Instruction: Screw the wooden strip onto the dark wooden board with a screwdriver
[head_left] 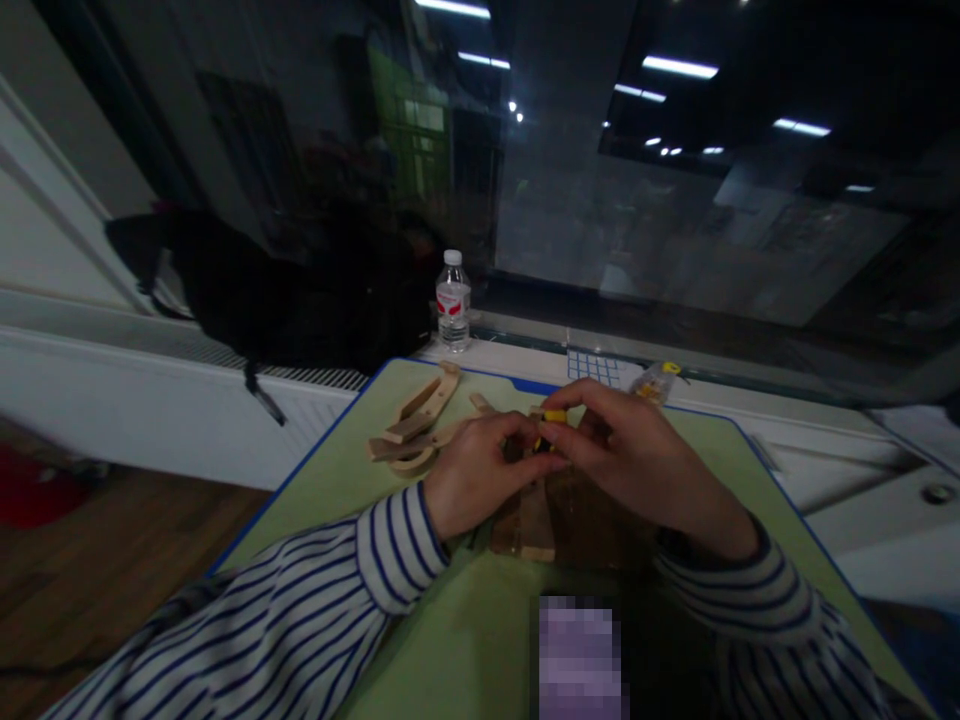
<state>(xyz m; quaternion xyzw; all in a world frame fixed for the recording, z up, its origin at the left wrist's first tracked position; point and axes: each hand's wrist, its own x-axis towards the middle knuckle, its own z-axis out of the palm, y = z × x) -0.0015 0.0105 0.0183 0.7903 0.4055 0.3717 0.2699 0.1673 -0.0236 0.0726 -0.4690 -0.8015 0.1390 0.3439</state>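
Observation:
My right hand (630, 450) pinches a small yellow-and-black object (555, 416) between thumb and fingers; its kind is mostly hidden. Close against it, my left hand (484, 465) has its fingers curled and its thumb reaching across, and what lies between them is hidden. Both hands meet over a narrow wooden strip (537, 522), which lies lengthwise on a brown board (600, 525). Left of the hands are several loose shaped wooden pieces (427, 405), some with holes, and a curved wooden piece (412, 463).
The light green table (337, 450) has a blue edge. Behind it, a water bottle (453, 305) stands on the sill near a black bag (300, 300). A small clear bag with yellow contents (654, 383) lies at the back right. A phone-like object (579, 655) with a pixelated screen is in front.

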